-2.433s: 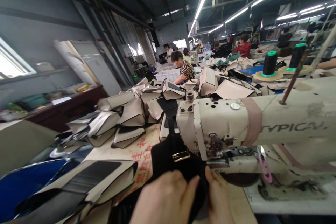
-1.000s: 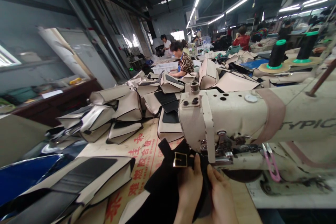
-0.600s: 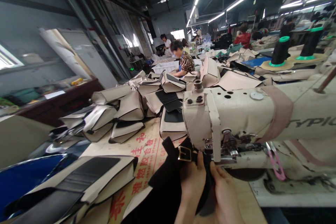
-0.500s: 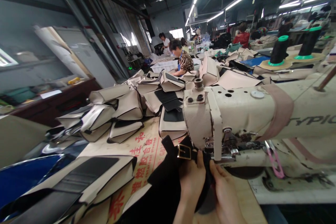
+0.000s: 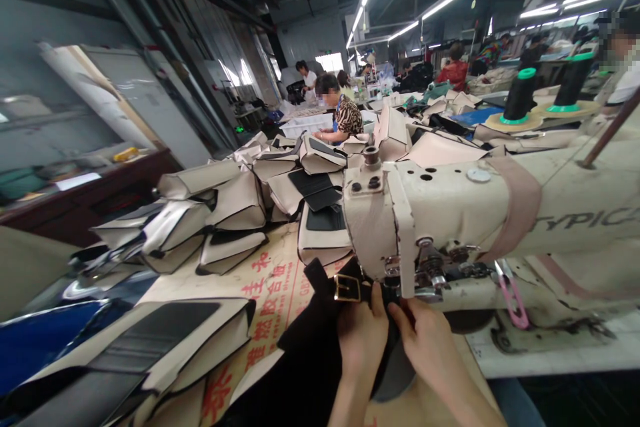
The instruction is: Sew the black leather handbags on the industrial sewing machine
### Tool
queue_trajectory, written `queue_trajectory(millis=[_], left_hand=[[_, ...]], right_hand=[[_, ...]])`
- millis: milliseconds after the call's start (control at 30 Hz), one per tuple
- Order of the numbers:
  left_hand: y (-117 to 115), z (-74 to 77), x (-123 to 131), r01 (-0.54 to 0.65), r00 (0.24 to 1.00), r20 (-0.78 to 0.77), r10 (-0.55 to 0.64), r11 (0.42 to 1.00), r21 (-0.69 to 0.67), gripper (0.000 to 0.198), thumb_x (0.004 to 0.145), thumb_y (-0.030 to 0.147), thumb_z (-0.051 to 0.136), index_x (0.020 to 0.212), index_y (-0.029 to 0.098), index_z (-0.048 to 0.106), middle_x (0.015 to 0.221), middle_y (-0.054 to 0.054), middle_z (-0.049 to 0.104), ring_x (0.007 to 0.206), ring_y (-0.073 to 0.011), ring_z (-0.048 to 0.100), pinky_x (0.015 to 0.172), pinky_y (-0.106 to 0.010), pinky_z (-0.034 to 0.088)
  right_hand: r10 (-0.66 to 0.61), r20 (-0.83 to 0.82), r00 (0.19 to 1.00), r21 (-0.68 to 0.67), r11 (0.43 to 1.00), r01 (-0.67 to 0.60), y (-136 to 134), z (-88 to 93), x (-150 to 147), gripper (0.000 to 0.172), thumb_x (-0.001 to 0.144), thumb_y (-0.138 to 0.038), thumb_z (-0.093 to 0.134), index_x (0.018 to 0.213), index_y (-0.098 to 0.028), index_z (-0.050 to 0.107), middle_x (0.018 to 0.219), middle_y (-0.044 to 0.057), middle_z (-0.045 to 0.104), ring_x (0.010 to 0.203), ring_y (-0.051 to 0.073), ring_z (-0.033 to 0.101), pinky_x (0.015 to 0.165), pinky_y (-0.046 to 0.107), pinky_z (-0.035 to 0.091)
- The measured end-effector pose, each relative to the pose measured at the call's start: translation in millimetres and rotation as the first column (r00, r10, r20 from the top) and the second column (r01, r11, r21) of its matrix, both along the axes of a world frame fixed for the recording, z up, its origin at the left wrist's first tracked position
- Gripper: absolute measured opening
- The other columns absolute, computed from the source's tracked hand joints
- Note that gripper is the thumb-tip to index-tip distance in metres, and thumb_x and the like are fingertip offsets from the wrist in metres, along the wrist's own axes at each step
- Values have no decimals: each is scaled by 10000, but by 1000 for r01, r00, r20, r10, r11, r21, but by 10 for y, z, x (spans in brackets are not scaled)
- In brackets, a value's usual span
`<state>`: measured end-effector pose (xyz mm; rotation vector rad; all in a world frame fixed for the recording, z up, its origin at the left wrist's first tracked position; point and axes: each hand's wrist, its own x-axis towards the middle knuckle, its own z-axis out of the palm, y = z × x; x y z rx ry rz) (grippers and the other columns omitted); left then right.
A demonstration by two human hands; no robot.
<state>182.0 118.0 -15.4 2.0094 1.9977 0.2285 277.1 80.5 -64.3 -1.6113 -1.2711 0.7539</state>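
Observation:
My left hand [image 5: 361, 335] and my right hand [image 5: 426, 341] lie side by side on a black bag piece [image 5: 310, 353], fingers pressed down on it just below the head of a cream sewing machine [image 5: 450, 213]. A gold buckle [image 5: 347, 288] on a black strap sits at the piece's far edge, just left of the needle area [image 5: 425, 277]. Both hands pinch the black material close to the presser foot, and the fingertips are partly hidden under the machine head.
Beige-and-black bag parts [image 5: 235, 207] are heaped across the table behind and left. A larger bag [image 5: 165, 347] lies at the near left on cardboard with red print [image 5: 270, 293]. Pink snips [image 5: 505, 283] hang on the machine. Thread cones [image 5: 517, 97] stand far right. Other people work at the back.
Over 2.4 s my hands pushed the black piece forward under the machine head. The buckle has moved up toward the needle, and the view shifted slightly left.

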Motion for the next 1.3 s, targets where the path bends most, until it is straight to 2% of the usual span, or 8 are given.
queue_trajectory(millis=[267,467,600,700,833,1133,1200,1300], left_hand=[[3,-80,6,83,983,-171,-62,990,114,365,904,254,320,916,160,673,794,-106,692,778,-217,653,643,-245,438],[0,7,39,-2,999,-48,6,997,77,357,895,269,349,890,123,674,825,-122,694,817,-213,653,665,-234,444],[-7,42,65,-59,998,-33,60,998,26,362,896,293,356,878,128,677,842,-127,699,827,-229,656,636,-248,446],[-5,51,81,-103,995,-1,103,995,-10,422,908,325,322,824,113,677,811,-136,701,787,-215,663,633,-242,442],[12,41,84,-121,993,-2,121,992,-31,458,911,332,304,822,89,682,817,-158,698,801,-229,661,645,-257,439],[17,-3,51,-134,990,42,135,991,-28,450,906,345,327,798,99,688,796,-150,700,772,-243,665,624,-269,436],[10,4,45,-126,991,48,127,992,-24,453,907,348,327,786,101,687,794,-150,700,782,-243,664,630,-266,436],[2,12,36,-124,991,56,124,992,-18,456,909,345,322,782,96,683,797,-154,698,782,-245,663,637,-269,435]], right_hand=[[-16,-367,930,-46,999,-2,73,8,14,331,742,-451,566,545,-185,578,534,9,536,568,174,477,543,246,281],[-114,-701,704,-174,985,-14,27,8,-134,429,688,-586,571,579,-171,565,384,-63,342,351,83,214,394,220,137],[-169,-839,517,-212,977,-24,7,14,-191,343,611,-499,674,575,-187,538,415,-76,300,390,76,203,420,215,112],[-184,-875,449,-214,977,-16,17,26,-193,322,573,-437,713,567,-179,520,438,-77,277,420,75,193,441,218,94],[-217,-837,503,-233,972,32,31,30,-188,370,569,-495,705,600,-174,522,432,-88,233,422,75,148,452,231,69],[-171,-790,589,-181,983,43,8,-73,-214,419,683,-567,605,604,-171,492,471,-71,265,448,82,204,455,223,137],[-149,-752,642,-171,985,29,31,-118,-224,424,728,-577,552,612,-173,494,483,-57,322,448,90,259,450,220,170],[-35,-600,799,-109,993,-38,25,-125,-120,453,783,-587,477,604,-171,500,538,-25,446,492,114,392,469,219,266]])
